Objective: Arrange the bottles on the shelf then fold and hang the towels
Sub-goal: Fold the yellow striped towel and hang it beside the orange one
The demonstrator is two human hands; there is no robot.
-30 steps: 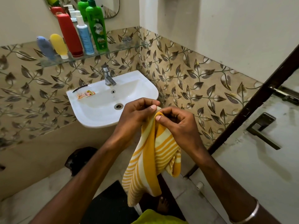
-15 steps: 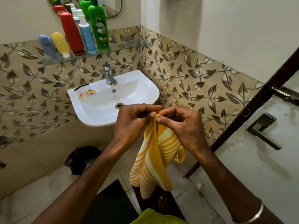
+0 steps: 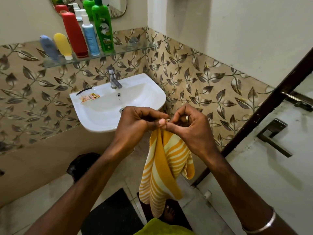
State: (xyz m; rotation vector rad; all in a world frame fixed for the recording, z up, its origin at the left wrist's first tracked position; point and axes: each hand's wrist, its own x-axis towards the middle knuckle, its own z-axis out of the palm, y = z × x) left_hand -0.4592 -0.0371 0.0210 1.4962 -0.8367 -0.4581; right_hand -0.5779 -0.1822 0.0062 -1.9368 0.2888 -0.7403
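Note:
A yellow and white striped towel (image 3: 164, 168) hangs in front of me, bunched in long folds. My left hand (image 3: 135, 122) and my right hand (image 3: 188, 126) pinch its top edge together, thumbs touching, just in front of the sink. On the glass shelf (image 3: 133, 48) above the sink stand a green bottle (image 3: 103, 26), a blue pump bottle (image 3: 89, 33), a red bottle (image 3: 74, 34), a yellow tube (image 3: 62, 45) and a blue-grey tube (image 3: 48, 46) in a row. A second, green towel (image 3: 162, 228) shows at the bottom edge, over my body.
A white sink (image 3: 149, 92) with a steel tap (image 3: 113, 78) hangs on the tiled wall; a small packet (image 3: 89, 96) and a black comb (image 3: 83, 90) lie on its rim. A door with a metal handle (image 3: 272, 134) stands at right. A black mat (image 3: 111, 214) lies on the floor.
Both hands have lifted the towel's top edge slightly and drawn it tighter between the fingers. The hanging cloth has swung a little; the bottles have not moved.

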